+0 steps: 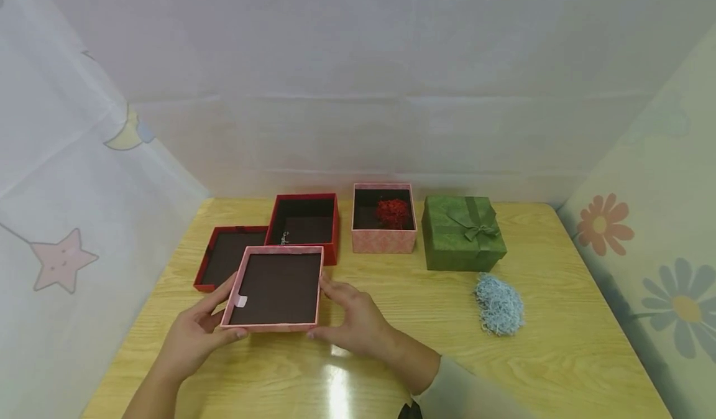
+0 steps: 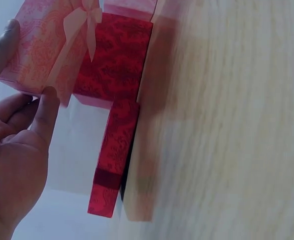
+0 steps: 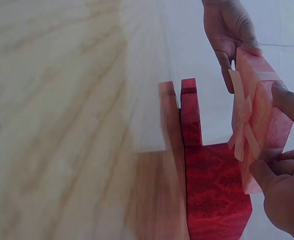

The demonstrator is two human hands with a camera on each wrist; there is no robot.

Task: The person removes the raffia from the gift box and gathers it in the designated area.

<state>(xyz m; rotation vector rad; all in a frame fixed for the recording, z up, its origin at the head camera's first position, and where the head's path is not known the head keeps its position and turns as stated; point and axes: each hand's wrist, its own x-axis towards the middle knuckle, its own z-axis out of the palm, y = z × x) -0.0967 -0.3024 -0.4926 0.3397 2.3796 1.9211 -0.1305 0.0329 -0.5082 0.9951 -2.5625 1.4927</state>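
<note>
Both hands hold a pink box lid (image 1: pixel 279 288) above the table, its dark inside facing up toward the head camera. My left hand (image 1: pixel 190 338) grips its left side near the front corner, and my right hand (image 1: pixel 360 322) grips the right side. In the left wrist view a pink ribbon bow (image 2: pixel 84 25) shows on the lid's outer face. Behind the lid stands an open red box (image 1: pixel 330 245) with a small silvery thing (image 1: pixel 284 237) inside. A red lid (image 1: pixel 229 257) lies inside-up to its left, partly hidden by the pink lid and my left hand.
An open pink box (image 1: pixel 383 242) at the back middle holds red shredded paper (image 1: pixel 393 212). Right of it stands a closed green box (image 1: pixel 461 232) with a bow. A clump of pale blue shredded paper (image 1: pixel 499 304) lies in front of that on the wooden table (image 1: pixel 559 344).
</note>
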